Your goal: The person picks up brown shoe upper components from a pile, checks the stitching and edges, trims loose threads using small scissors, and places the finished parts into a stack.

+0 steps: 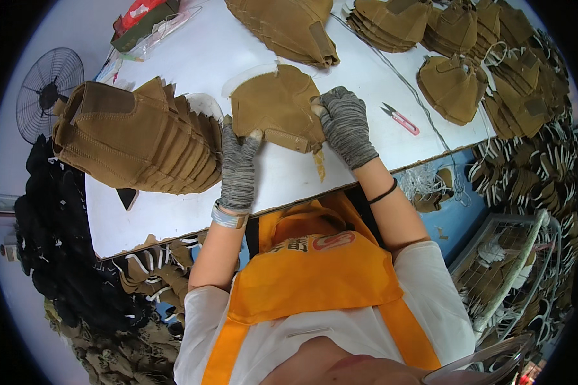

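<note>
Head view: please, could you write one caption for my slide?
Gloved left hand and right hand hold a brown fabric piece at a white table.

I see a gloved left hand (239,165) and right hand (347,125) gripping a brown fabric piece (270,106); rightward, pink-handled snips (403,122) lie on the white table (164,218).

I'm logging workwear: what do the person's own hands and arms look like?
The left hand and right hand wear streaky grey knit gloves. The left arm bears a pale patterned band, the right arm a thin black band. The white sleeves are short.
</note>
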Demonstrator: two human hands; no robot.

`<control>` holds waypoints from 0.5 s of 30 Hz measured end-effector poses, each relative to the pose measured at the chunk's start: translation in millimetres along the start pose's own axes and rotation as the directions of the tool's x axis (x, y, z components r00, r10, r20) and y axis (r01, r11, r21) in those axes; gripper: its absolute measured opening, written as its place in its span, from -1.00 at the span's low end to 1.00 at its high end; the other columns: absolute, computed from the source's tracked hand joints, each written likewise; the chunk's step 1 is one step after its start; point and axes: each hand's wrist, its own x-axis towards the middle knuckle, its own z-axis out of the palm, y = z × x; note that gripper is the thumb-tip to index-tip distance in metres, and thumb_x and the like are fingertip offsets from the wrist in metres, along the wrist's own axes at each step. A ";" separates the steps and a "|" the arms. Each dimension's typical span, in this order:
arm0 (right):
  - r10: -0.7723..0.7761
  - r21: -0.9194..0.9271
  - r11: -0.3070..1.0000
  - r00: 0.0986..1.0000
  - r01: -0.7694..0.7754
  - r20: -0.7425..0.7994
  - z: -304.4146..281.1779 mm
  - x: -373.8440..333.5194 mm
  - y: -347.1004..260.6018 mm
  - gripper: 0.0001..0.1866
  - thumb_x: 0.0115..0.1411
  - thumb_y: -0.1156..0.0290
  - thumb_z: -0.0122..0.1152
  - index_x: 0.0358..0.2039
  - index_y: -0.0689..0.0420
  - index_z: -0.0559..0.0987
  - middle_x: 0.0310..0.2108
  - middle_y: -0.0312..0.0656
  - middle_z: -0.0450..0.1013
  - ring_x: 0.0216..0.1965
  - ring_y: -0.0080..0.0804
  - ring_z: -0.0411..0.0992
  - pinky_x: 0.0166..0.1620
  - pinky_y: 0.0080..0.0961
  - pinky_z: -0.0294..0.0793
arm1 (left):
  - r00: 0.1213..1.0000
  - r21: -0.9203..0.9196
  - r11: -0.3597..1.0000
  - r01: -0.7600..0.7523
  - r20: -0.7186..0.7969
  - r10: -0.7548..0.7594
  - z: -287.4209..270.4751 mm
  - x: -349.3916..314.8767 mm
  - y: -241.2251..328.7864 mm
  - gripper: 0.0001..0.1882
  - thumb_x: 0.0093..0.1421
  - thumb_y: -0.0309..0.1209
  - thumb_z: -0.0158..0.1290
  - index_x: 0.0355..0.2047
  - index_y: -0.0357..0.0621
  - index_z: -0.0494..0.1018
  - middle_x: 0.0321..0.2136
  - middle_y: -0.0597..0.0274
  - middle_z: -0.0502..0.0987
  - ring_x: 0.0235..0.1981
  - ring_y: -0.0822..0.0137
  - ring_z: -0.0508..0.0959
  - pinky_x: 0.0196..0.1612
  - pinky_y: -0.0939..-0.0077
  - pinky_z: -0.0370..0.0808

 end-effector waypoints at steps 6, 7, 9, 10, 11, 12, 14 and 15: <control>-0.307 -0.184 0.942 0.942 0.281 -0.134 -2.8 -6.3 15.1 -0.83 0.10 0.44 0.11 -0.27 0.02 0.58 -0.29 -0.16 0.45 -0.18 -0.19 0.39 -0.08 -0.24 0.36 | 1.000 0.050 0.999 -0.007 -0.006 0.007 -0.5 -2.2 -4.5 -0.23 0.21 -0.44 0.12 0.32 -0.34 -0.04 0.19 0.00 0.24 0.20 0.21 0.25 0.28 0.40 0.16; -0.384 -0.179 0.916 0.912 0.358 -0.142 -9.9 -8.3 22.8 -0.79 0.08 0.47 0.09 -0.24 0.00 0.57 -0.28 -0.15 0.44 -0.17 -0.20 0.39 -0.09 -0.23 0.38 | 1.000 0.036 0.999 -0.007 0.004 0.007 0.7 -2.1 -3.2 -0.23 0.21 -0.45 0.12 0.32 -0.33 -0.03 0.19 0.00 0.24 0.20 0.21 0.25 0.28 0.39 0.16; -0.357 -0.070 0.932 0.874 0.355 -0.330 -15.2 -14.3 40.2 -0.86 0.08 0.48 0.12 -0.32 0.10 0.57 -0.30 -0.13 0.46 -0.20 -0.13 0.41 -0.09 -0.19 0.39 | 1.000 0.030 0.999 -0.014 0.004 0.014 1.3 -4.1 -3.0 -0.25 0.21 -0.45 0.12 0.31 -0.31 0.00 0.19 0.02 0.25 0.20 0.22 0.25 0.28 0.38 0.16; -0.154 0.035 0.984 0.922 0.177 -0.356 -19.0 -16.9 42.6 -0.85 0.10 0.48 0.11 -0.30 0.10 0.58 -0.30 -0.14 0.47 -0.20 -0.13 0.41 -0.08 -0.20 0.39 | 1.000 0.039 0.999 -0.023 0.001 0.023 1.6 -5.4 -3.1 -0.27 0.21 -0.46 0.12 0.30 -0.30 0.02 0.18 0.03 0.26 0.19 0.22 0.26 0.27 0.38 0.17; 0.056 0.141 0.990 0.932 -0.005 -0.359 -28.4 -17.4 39.6 -0.85 0.11 0.48 0.10 -0.29 0.10 0.58 -0.29 -0.15 0.48 -0.21 -0.13 0.42 -0.08 -0.21 0.39 | 0.999 0.048 0.998 -0.032 -0.003 0.033 1.8 -6.3 -2.8 -0.29 0.21 -0.46 0.11 0.30 -0.29 0.04 0.17 0.05 0.27 0.19 0.23 0.27 0.27 0.38 0.18; -0.057 -0.116 0.993 0.921 0.013 -0.385 -42.2 -19.3 33.5 -0.86 0.16 0.42 0.11 -0.30 0.10 0.59 -0.32 -0.14 0.49 -0.20 -0.15 0.42 -0.08 -0.23 0.38 | 1.000 0.018 0.999 -0.029 -0.005 0.029 1.1 -7.2 -3.4 -0.32 0.21 -0.46 0.12 0.27 -0.29 0.08 0.15 0.05 0.29 0.17 0.24 0.28 0.26 0.38 0.19; -0.113 -0.062 0.993 0.928 0.097 -0.354 -43.4 -24.5 24.1 -0.84 0.16 0.35 0.14 -0.30 0.09 0.61 -0.34 -0.13 0.50 -0.21 -0.17 0.43 -0.08 -0.24 0.38 | 1.000 -0.045 0.999 -0.026 0.011 0.026 2.6 -5.8 -4.1 -0.38 0.20 -0.45 0.12 0.23 -0.30 0.15 0.11 0.07 0.33 0.13 0.26 0.31 0.23 0.39 0.22; -0.143 -0.034 0.990 0.930 0.140 -0.339 -42.3 -27.0 16.0 -0.83 0.16 0.32 0.16 -0.30 0.09 0.62 -0.36 -0.13 0.50 -0.22 -0.19 0.43 -0.08 -0.24 0.38 | 0.999 -0.012 0.999 -0.030 0.012 0.031 3.3 -5.7 -3.8 -0.41 0.20 -0.44 0.13 0.20 -0.30 0.19 0.09 0.09 0.35 0.11 0.27 0.33 0.21 0.40 0.24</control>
